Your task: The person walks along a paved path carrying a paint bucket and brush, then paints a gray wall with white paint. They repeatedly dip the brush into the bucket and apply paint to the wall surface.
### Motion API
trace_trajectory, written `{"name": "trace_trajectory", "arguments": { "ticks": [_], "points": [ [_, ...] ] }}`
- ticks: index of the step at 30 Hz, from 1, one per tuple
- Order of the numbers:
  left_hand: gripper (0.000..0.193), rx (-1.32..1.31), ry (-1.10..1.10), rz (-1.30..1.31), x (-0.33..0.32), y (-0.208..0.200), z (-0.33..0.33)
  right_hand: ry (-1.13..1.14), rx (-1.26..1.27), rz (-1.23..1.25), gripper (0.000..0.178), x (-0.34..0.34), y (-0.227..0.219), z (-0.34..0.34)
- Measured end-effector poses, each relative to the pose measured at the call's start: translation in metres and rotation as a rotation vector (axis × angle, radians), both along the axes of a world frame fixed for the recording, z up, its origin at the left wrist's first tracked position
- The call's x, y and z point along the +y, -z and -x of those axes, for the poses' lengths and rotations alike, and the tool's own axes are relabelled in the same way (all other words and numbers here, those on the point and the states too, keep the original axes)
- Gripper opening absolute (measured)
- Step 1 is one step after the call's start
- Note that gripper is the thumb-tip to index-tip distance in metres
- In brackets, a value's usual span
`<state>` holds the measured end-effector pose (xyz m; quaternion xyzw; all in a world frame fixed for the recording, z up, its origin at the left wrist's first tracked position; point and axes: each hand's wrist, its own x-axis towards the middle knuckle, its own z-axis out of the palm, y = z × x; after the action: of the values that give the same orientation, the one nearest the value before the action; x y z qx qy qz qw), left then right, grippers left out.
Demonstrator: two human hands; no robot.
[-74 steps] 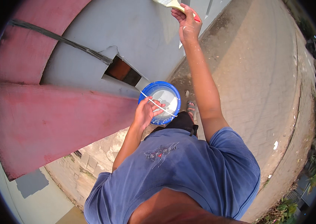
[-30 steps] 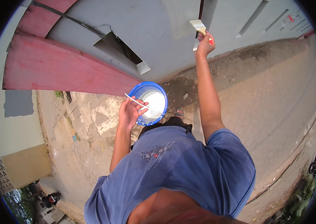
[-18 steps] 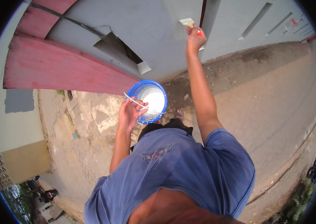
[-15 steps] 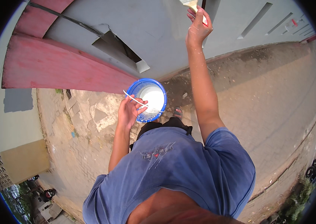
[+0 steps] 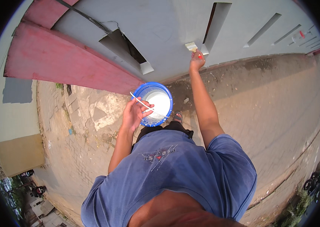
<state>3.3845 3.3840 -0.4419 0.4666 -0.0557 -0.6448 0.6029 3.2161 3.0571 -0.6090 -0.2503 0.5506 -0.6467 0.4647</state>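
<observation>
Hanging in front of me is a blue bucket [image 5: 171, 102] with white paint [image 5: 159, 102] inside. My left hand [image 5: 133, 114] is curled under its white handle [image 5: 141, 101] and holds it up. Ahead and to the right, my right hand [image 5: 196, 60] grips a paintbrush [image 5: 191, 46] with a pale, paint-coated head and some red on its handle. The bristles are at the grey wall [image 5: 167, 34], left of a tall slot in it; whether they touch the surface I cannot make out.
A red-painted pillar [image 5: 65, 60] slants in from the left, with a square opening [image 5: 124, 47] beside it in the wall. More narrow slots [image 5: 264, 29] run along the wall to the right. Dirt and broken paving [image 5: 92, 106] lie underfoot. A dark cable crosses the upper left.
My right hand has brought the paintbrush down along the wall, closer to its base. The bucket stays in my left hand, and the view has shifted slightly.
</observation>
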Motion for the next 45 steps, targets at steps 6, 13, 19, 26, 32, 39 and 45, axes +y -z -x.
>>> {"name": "trace_trajectory", "arguments": {
  "ticks": [6,13,19,26,32,39,45],
  "points": [
    [0.033,-0.001,0.006,0.009,-0.004,0.004,-0.002,-0.059,-0.051,0.490,0.028,-0.021,-0.176,-0.030],
    [0.035,0.001,0.007,0.022,0.000,0.003,0.000,-0.110,-0.227,0.563,0.032,-0.030,-0.183,-0.025],
    [0.033,-0.004,-0.029,0.022,0.003,0.003,0.003,0.018,-0.080,0.029,0.029,0.004,-0.001,-0.008],
    [0.033,0.000,-0.019,0.028,-0.001,0.006,0.000,-0.030,-0.046,0.233,0.028,-0.018,-0.130,-0.040],
    [0.033,0.008,-0.013,0.048,-0.001,0.009,0.001,-0.037,-0.220,0.683,0.030,-0.018,-0.307,-0.053],
    [0.034,0.023,-0.038,0.057,0.003,0.010,0.001,-0.015,-0.016,0.411,0.028,-0.003,-0.160,-0.051],
    [0.033,0.021,-0.058,0.070,0.006,0.010,0.001,0.024,-0.005,0.132,0.027,0.007,-0.126,-0.041]
  ]
}}
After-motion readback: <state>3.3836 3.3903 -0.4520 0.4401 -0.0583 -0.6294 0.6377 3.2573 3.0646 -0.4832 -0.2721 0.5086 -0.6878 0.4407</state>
